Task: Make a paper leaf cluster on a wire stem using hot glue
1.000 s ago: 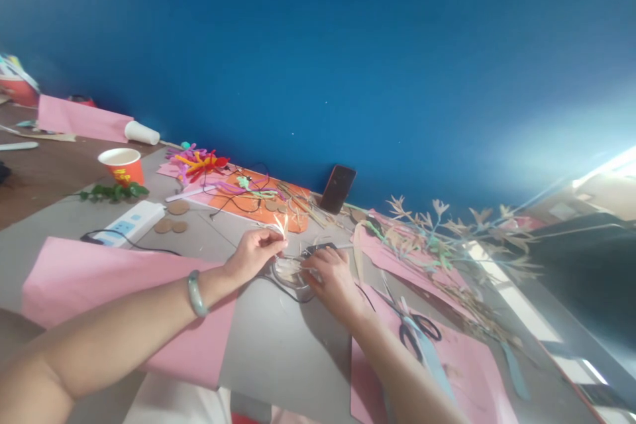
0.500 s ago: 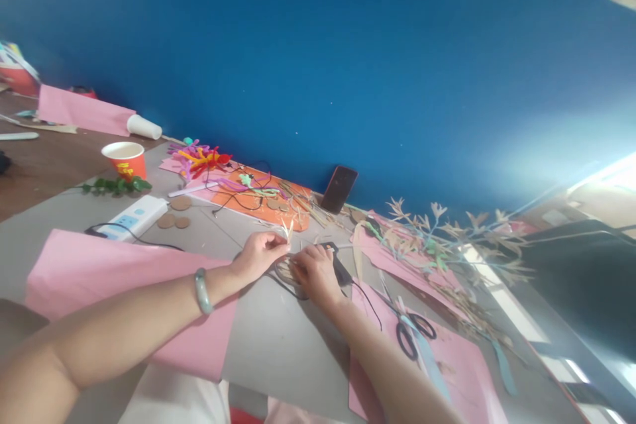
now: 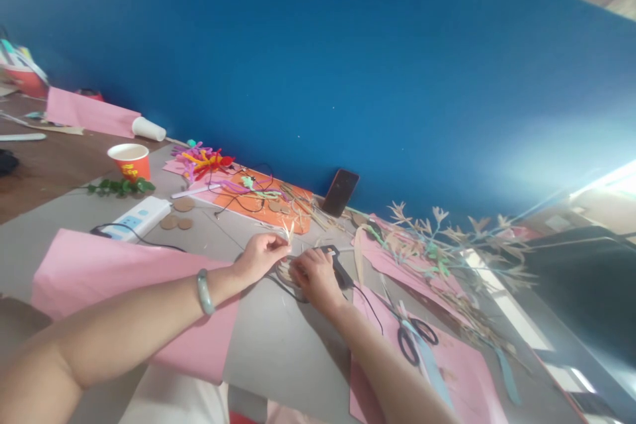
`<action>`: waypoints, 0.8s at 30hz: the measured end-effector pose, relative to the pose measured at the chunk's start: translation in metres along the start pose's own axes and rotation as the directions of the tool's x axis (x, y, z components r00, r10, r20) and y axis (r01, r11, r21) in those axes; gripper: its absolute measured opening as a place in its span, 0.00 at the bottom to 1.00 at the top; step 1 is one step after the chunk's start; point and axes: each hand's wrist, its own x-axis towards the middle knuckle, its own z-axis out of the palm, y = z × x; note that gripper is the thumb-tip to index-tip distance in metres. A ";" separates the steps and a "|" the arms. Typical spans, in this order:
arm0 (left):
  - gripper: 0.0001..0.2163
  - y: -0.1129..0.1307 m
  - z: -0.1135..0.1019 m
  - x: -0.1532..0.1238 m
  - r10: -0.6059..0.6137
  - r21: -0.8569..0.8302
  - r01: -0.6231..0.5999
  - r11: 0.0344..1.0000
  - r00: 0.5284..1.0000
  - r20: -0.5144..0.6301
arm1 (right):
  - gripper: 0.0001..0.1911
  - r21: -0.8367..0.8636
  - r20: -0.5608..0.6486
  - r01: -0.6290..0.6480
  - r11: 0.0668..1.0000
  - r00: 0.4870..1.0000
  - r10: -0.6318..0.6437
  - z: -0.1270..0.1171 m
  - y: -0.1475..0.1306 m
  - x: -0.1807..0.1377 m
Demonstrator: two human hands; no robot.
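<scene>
My left hand (image 3: 261,257), with a jade-green bangle on the wrist, pinches a small pale dried-leaf sprig (image 3: 289,232) between thumb and fingertips, its tips pointing up. Beside it my right hand (image 3: 315,275) is palm down with bent fingers over a small heap of pale leaf pieces (image 3: 285,269). Whatever its fingertips grip there is hidden. A black tool with a cord (image 3: 340,270), perhaps a glue gun, lies just to the right of that hand. A dark cable curves around the heap.
Pink paper sheets (image 3: 124,271) lie left and right, one with black-handled scissors (image 3: 416,338). A white power strip (image 3: 136,218), a red paper cup (image 3: 130,162) and wooden discs (image 3: 169,222) stand left. A phone (image 3: 340,192) leans on the blue wall; dried leafy branches (image 3: 432,245) spread right.
The view has shifted slightly. Both hands stay almost in place, the left still pinching the sprig, the right still over the leaf pieces.
</scene>
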 end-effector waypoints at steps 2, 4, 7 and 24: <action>0.09 -0.001 0.000 0.000 -0.002 -0.005 0.002 1.000 1.000 0.002 | 0.03 0.007 0.004 -0.006 1.000 1.000 0.006 0.000 0.000 0.000; 0.09 -0.003 0.000 0.001 0.001 -0.008 -0.001 1.000 1.000 0.006 | 0.05 0.012 0.010 -0.008 1.000 1.000 0.008 0.001 0.000 0.001; 0.08 -0.004 -0.001 0.002 0.008 -0.017 -0.008 1.000 1.000 0.011 | 0.06 0.016 0.015 -0.005 1.000 1.000 0.005 0.000 0.000 0.001; 0.10 0.003 -0.002 -0.004 -0.034 -0.061 0.045 0.997 0.985 0.167 | 0.09 0.734 0.180 -0.284 0.617 0.957 0.227 -0.026 0.002 0.000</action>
